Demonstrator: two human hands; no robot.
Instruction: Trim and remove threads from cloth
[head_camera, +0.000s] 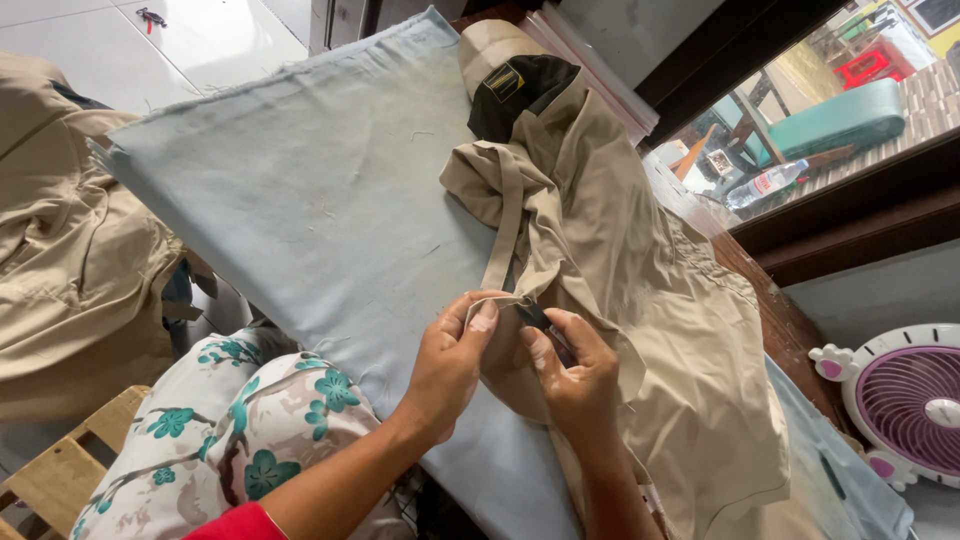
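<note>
A khaki uniform shirt (640, 300) with a black shoulder patch (520, 90) lies crumpled on a pale blue cloth-covered board (300, 190). My left hand (450, 365) pinches the end of a khaki strap (505, 225) of the shirt between thumb and fingers. My right hand (575, 375) grips the same spot from the right, fingers closed around a small dark piece (533, 315) at the strap's end. Both hands touch each other over the board's near half.
More khaki garments (70, 250) are heaped at the left. A floral cushion (230, 430) on a wooden frame (60, 470) is at the lower left. A pink and white fan (905, 400) stands at the right, beyond a dark wooden window sill (790, 320).
</note>
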